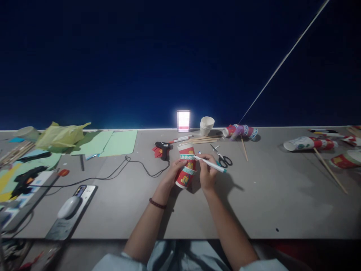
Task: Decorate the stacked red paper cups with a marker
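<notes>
My left hand [174,172] is closed around a decorated paper-cup tube [186,178], red with pale teal bands and yellow figures. The tube tilts slightly above the table. In my right hand [208,174] is a white marker [212,164] with a teal end, its tip against the upper band of the tube. Just beyond my left hand lies a black glue gun [163,147] on some red paper pieces. Black-handled scissors [225,161] rest to the right of my right hand.
Stacked paper cups [207,125], wooden sticks [200,140] and a lit screen [184,120] stand or lie at the back. Finished-looking cup tubes [308,143] are at right. A cord [107,178] runs left to a power strip [29,201], near a phone [72,214].
</notes>
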The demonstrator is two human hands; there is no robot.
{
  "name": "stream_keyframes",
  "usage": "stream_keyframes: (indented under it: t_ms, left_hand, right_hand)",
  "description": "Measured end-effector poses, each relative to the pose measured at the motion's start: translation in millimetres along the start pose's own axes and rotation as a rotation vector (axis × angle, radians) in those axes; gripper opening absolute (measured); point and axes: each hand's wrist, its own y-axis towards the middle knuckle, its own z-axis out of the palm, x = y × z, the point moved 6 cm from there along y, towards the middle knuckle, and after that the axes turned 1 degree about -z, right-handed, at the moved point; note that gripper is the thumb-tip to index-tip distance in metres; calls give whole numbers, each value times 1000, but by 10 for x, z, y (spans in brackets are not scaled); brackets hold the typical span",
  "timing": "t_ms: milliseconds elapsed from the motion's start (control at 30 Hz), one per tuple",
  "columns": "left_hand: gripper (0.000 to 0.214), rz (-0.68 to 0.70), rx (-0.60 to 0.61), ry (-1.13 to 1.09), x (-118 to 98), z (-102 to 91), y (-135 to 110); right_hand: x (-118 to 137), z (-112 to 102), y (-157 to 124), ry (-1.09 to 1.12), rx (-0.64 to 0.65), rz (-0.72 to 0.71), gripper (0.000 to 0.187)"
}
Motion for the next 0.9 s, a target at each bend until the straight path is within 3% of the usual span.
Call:
stream_keyframes:
  t_ms: [900]
  left_hand:
    - [44, 16, -7, 10, -7, -13, 1]
  right_hand:
    - [-14, 3, 8, 41, 21, -5, 6]
